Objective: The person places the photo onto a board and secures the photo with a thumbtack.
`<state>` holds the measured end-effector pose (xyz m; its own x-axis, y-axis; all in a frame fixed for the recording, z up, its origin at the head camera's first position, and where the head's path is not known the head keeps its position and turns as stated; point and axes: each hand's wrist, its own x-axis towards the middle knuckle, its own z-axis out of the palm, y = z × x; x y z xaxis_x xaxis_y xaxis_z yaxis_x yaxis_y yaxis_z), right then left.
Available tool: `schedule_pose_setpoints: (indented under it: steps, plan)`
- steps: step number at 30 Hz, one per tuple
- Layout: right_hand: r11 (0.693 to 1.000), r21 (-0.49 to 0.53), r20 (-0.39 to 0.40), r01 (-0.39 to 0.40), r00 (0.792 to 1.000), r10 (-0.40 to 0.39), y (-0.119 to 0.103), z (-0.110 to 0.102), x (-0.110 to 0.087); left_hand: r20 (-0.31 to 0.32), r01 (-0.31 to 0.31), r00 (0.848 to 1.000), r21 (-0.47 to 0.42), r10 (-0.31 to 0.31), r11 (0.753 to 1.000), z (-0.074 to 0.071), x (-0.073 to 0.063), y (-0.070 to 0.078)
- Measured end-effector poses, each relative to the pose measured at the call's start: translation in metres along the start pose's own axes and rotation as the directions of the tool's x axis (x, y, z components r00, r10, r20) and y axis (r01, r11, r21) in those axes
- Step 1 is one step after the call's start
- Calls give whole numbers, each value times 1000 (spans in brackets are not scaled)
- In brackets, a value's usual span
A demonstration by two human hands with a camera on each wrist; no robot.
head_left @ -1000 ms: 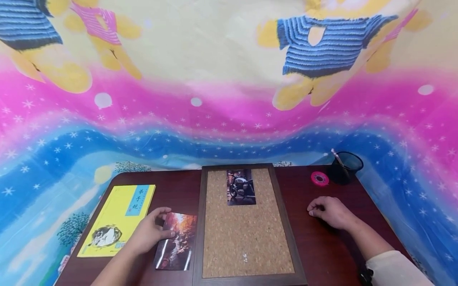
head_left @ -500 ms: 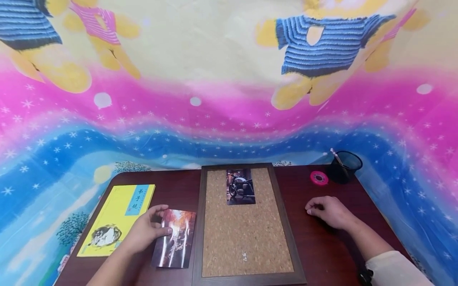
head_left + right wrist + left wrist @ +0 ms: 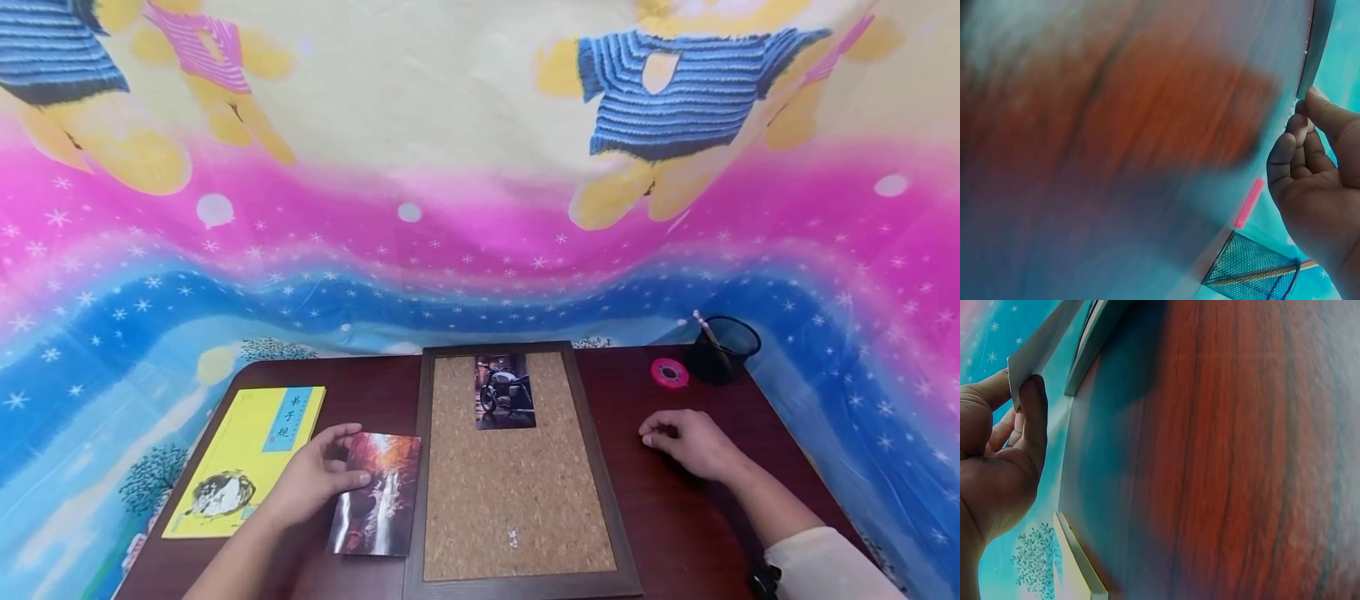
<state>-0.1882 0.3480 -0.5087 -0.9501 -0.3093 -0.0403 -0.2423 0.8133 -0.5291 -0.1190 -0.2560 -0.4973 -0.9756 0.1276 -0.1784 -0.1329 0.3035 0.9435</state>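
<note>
My left hand [image 3: 311,479] pinches a glossy photo print [image 3: 382,500] of a waterfall among red leaves by its left edge, thumb on the front. In the left wrist view the print [image 3: 1038,353] is tilted, raised over the table, with its pale back showing. Right of it lies a framed cork board [image 3: 517,483], bearing a motorcycle photo [image 3: 506,392] near its top and a small whitish mark low down. My right hand [image 3: 693,442] rests right of the board, fingers loosely curled; in the right wrist view no thing shows between its fingers [image 3: 1297,128].
A yellow book [image 3: 232,454] lies at the left of the dark red table [image 3: 367,383]. At the back right stand a black mesh pen cup [image 3: 723,354] and a pink ring-shaped roll [image 3: 670,373]. A printed cloth [image 3: 450,250] hangs behind the table.
My left hand has lifted the waterfall print slightly up and shifted it right, towards the board's left edge, and its glare has changed. My right hand stays nearly in place.
</note>
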Motion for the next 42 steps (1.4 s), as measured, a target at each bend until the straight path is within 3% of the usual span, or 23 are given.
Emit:
schedule_pose_setpoints:
  steps: [19, 27, 42]
  plan:
    - [997, 74, -5, 19, 1000, -18, -17, 4, 2, 53, -33, 998, -19, 34, 999, 27, 11, 7]
    - [996, 92, 5, 20, 1000, -20, -27, 8, 8, 71, 6, 997, -50, -2, 999, 42, 17, 8]
    - [994, 75, 5, 81, 997, -82, -43, 21, 21, 87, 6, 996, -95, 2, 995, 71, 26, 13]
